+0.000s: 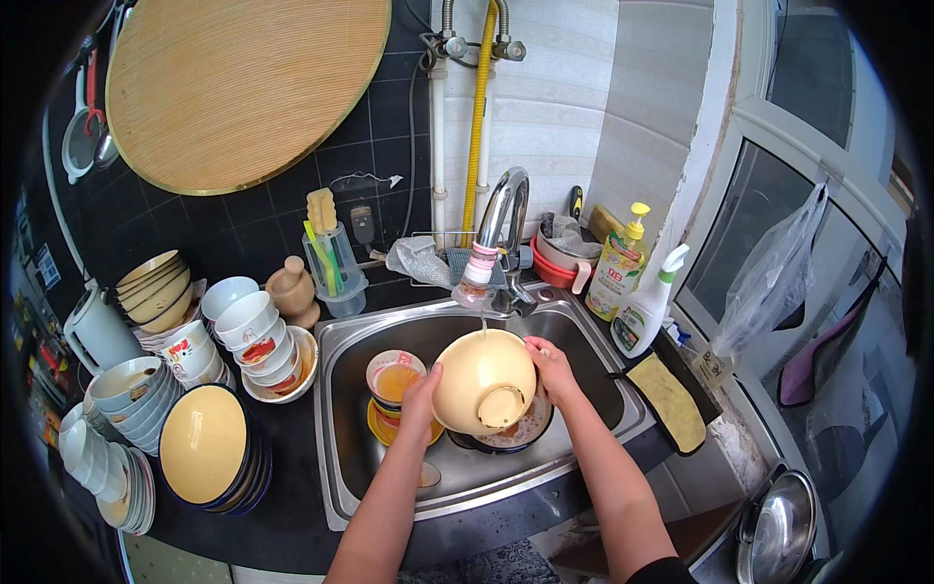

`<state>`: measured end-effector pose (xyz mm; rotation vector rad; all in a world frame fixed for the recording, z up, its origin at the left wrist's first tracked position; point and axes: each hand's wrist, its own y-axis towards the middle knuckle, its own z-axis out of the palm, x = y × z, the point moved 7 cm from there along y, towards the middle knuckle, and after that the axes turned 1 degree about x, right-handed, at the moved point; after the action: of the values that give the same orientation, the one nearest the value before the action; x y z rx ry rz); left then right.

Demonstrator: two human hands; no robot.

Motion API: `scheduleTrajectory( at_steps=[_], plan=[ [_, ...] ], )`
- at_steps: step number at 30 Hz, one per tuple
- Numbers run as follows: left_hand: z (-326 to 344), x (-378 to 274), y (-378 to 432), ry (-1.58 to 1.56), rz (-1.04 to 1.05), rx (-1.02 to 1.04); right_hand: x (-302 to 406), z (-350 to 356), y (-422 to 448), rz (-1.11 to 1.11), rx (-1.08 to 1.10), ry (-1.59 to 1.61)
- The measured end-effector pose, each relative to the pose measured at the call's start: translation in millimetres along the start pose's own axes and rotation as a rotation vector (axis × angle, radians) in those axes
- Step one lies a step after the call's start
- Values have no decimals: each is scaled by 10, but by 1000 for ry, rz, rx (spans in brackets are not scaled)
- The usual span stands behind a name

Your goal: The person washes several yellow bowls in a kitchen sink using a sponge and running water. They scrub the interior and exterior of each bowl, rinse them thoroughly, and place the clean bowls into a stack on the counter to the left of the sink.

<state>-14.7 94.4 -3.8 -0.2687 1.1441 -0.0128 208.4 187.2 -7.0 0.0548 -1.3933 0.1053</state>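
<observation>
Between both hands a cream enamel bowl (pixel 467 372) is tilted, its underside and chipped foot ring facing me. My left hand (pixel 421 401) grips its left rim; my right hand (pixel 552 369) grips the right one. A thin stream from the faucet's pink filter nozzle (pixel 478 274) falls on the bowl's far side. Below it, in the stainless steel sink (pixel 584 445), stands a dark-rimmed bowl (pixel 522 432) with foamy liquid, partly hidden. Left of that, stacked bowls (pixel 394 376) hold murky orange liquid on top. A small glass-like dish (pixel 429 476) lies near my left forearm.
Stacked enamel bowls (pixel 204 445), white bowls (pixel 266 343), small cups (pixel 91 456) and plates (pixel 135 496) crowd the left counter. A wooden mortar (pixel 292 292) and utensil holder (pixel 336 270) stand behind. Detergent (pixel 616 270), a spray bottle (pixel 648 306) and a yellow cloth (pixel 668 401) line the right side.
</observation>
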Motion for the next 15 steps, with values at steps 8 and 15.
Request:
scheduleTrajectory(
  at_steps=[8,15],
  plan=[
    [-8,-42,-45,-152,131,-71,778,420,-340,-541,-243,-625],
    [-12,-88,-95,-158,195,-118,1163,1216,-851,-978,206,-769]
  ],
)
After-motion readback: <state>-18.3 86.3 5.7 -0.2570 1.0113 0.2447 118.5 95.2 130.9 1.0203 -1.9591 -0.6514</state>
